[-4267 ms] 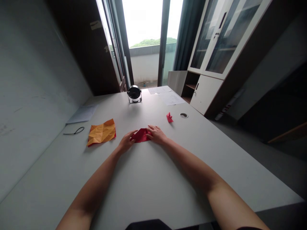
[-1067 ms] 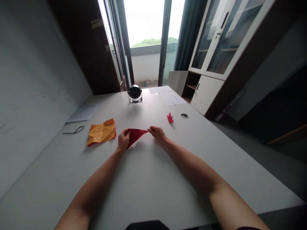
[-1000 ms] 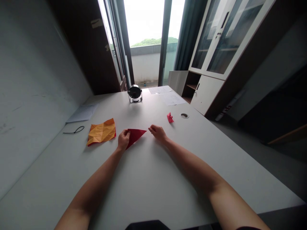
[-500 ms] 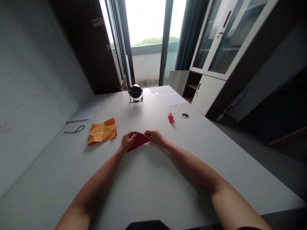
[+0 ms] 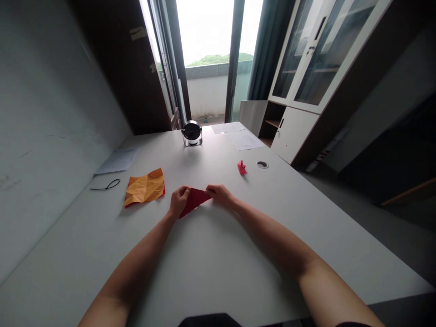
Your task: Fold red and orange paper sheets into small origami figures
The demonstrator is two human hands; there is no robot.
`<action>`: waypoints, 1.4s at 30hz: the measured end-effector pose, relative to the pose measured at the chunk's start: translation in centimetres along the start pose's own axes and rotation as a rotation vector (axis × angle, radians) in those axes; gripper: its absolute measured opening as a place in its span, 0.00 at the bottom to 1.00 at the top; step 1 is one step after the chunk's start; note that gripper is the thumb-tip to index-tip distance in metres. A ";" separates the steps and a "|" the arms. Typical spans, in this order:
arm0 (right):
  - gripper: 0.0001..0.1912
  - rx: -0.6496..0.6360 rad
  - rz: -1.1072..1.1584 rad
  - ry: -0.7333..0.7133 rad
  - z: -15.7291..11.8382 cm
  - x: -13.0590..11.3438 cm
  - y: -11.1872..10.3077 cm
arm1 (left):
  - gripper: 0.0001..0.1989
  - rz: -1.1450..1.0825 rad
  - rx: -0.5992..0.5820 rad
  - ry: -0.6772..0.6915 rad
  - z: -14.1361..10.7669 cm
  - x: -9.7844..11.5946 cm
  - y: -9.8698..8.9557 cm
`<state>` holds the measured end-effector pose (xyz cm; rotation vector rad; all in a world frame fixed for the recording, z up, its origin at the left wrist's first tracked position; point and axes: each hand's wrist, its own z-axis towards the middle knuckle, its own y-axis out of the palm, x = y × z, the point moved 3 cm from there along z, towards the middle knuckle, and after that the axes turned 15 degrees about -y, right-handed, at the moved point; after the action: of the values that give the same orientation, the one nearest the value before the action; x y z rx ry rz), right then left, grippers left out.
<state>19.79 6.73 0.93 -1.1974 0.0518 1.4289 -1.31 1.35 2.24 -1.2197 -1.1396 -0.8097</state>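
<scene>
In the middle of the white table [image 5: 211,263], a folded red paper [image 5: 195,200] is held between two bare hands.
At its nine o'clock, the left hand [image 5: 179,200] is closed on it, thumb on top; at three o'clock, the right hand [image 5: 219,195] has fingers curled in and pinches the far corner. The paper forms a triangle, one point toward seven o'clock. Around it, a creased orange sheet [image 5: 145,187] lies between nine and ten, a black looped tie [image 5: 109,185] farther out that way; a small red folded piece [image 5: 241,167] sits at two, and a round black device [image 5: 192,131] on a metal stand is at twelve.
</scene>
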 end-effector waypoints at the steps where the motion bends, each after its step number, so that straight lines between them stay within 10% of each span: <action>1: 0.11 0.013 0.009 0.009 0.0 0.2 -0.1 | 0.15 -0.008 0.019 -0.004 0.1 -0.1 -0.2; 42: 0.14 0.038 0.138 0.051 -0.1 1.0 0.2 | 0.14 -0.007 0.053 -0.003 1.0 -1.1 -0.2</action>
<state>19.96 7.34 0.13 -1.2182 0.1994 1.5109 -2.00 2.23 1.15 -1.1743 -1.1618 -0.7784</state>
